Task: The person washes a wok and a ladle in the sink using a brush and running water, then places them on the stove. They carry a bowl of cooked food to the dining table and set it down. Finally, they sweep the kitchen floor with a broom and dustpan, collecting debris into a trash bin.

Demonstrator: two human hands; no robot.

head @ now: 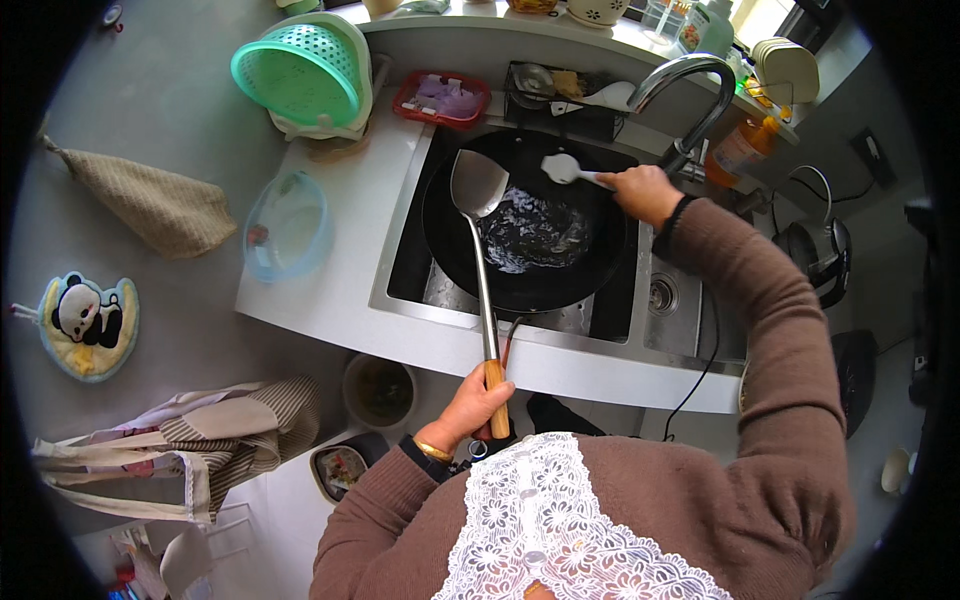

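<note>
My left hand is wrapped around the wooden handle of a metal wok spatula. Its broad blade hangs over the left part of a large black wok, which sits in the sink basin. Water ripples in the bottom of the wok. In my right hand is the handle of a white dish brush, whose head is over the far side of the wok. A second handle, dark and reddish, shows beside the spatula near my left hand; what it belongs to is unclear.
Behind the sink arches a chrome faucet. A black wire rack and a red basket stand along the back. On the left counter are a clear blue bowl and a green colander. An electric kettle stands at right.
</note>
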